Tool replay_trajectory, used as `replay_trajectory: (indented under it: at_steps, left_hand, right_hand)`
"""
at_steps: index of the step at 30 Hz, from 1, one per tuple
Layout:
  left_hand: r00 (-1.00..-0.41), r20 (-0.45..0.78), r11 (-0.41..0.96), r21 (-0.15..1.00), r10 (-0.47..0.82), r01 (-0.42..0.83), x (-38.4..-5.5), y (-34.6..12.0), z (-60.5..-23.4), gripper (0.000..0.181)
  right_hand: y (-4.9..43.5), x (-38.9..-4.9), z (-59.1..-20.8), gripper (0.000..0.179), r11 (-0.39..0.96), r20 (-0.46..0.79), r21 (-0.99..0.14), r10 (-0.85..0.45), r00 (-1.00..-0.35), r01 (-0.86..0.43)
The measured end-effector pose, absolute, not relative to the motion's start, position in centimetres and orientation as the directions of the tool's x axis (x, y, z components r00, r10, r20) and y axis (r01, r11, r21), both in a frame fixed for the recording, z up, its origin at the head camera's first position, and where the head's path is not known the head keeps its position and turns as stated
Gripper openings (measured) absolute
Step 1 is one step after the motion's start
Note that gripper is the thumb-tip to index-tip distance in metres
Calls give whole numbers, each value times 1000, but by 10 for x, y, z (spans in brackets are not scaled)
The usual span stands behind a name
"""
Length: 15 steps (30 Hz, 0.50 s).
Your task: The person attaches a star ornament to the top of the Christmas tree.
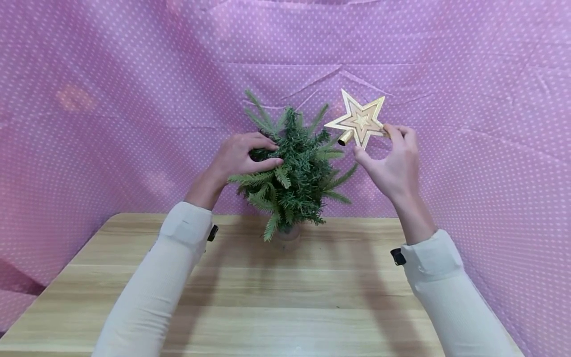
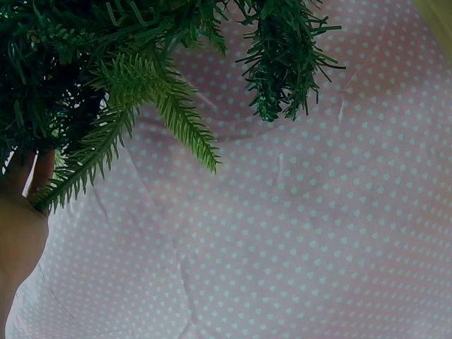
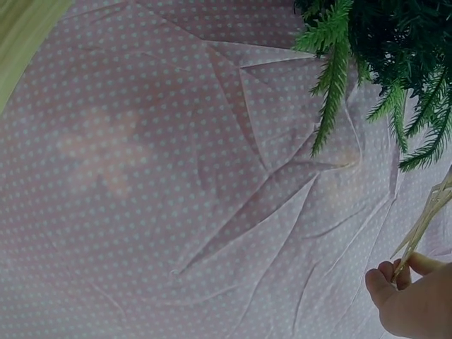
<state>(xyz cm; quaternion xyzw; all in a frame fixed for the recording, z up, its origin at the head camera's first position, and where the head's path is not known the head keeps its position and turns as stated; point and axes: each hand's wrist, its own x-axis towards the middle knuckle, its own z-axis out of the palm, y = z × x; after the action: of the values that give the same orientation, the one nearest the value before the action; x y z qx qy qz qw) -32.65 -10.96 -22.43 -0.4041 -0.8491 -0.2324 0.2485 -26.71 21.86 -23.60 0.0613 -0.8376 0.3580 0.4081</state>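
Right grip pinches the gold star; left grip holds the green tree.

Makeshift cloth-walled nook, the kind of building unclear.
Creased pink-purple fabric with small pale spots hangs behind and on both sides of a light wood-grain table, hiding what lies beyond.
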Motion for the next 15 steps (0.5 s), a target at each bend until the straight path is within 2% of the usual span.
replay_trajectory:
  at_steps: [10,15]
  left_hand:
    - [-540,622,563,187,567,805,-329,-110,-224,45]
    - [-555,610,573,194,565,796,-329,-110,-225,46]
  right_hand:
    - [209,-274,-229,79,742,725,-553,204,-658,-379]
    - [205,-276,-227,78,741,728,-552,204,-654,-383]
